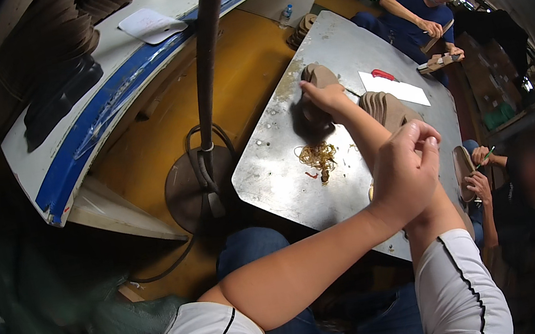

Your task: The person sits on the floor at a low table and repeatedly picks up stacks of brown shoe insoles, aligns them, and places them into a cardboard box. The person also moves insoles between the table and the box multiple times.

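- Head view: left hand (409, 168) curled closed; cannot tell whether anything is inside.
- Beyond, rubber bands (317, 154) lie on the metal table (269, 174).
- Farther, right hand (332, 98) meets brown sole stack (319, 75) there, grip partly hidden; probably positioning it, next needing careful release.

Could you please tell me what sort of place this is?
Probably a shoe workshop: brown sole-shaped pieces are stacked on a metal table, and at the right a co-worker holds a shoe-shaped piece.

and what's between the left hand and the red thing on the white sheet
From the left hand: a stack of brown pieces, then white sheet, in the head view.
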Demonstrator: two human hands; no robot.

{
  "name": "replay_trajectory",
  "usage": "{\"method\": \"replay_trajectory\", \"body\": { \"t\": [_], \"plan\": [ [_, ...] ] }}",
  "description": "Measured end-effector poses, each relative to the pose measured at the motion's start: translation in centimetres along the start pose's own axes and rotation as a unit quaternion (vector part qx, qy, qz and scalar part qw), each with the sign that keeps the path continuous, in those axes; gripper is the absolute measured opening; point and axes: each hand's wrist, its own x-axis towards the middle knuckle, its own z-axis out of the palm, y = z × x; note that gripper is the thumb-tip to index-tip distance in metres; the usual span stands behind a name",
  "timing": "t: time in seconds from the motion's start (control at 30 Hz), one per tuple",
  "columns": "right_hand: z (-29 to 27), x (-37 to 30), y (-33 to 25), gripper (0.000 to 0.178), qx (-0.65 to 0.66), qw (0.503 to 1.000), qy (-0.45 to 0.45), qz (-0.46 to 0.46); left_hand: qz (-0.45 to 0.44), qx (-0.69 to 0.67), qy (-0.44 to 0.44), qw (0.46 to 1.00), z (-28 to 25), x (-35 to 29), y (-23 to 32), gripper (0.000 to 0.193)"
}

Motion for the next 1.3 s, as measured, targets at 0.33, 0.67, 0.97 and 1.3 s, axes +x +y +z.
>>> {"method": "replay_trajectory", "body": {
  "t": [0.33, 0.67, 0.97, 1.3],
  "plan": [
    [0.0, -2.3, -2.3, 0.134, -0.156, 0.987, 0.021, -0.031, 0.113, 0.022, 0.112, 0.987, -2.9, 2.9, -1.4, 0.012],
    [-10.5, -5.4, 10.6, 0.029, 0.503, 0.806, -0.312, -0.005, -0.134, 0.003, 0.395, 0.909, -6.6, 7.3, -7.0, 0.041],
    [-16.2, -22.8, 18.1, 0.140, 0.439, 0.858, -0.216, -0.157, -0.343, -0.116, -0.082, 0.929, -2.0, 1.2, -5.5, 0.060],
    [-16.0, -27.4, 27.0, 0.108, 0.475, 0.847, 0.005, -0.238, -0.409, -0.135, -0.168, 0.887, 2.8, -4.3, -6.3, 0.052]
  ]
}}
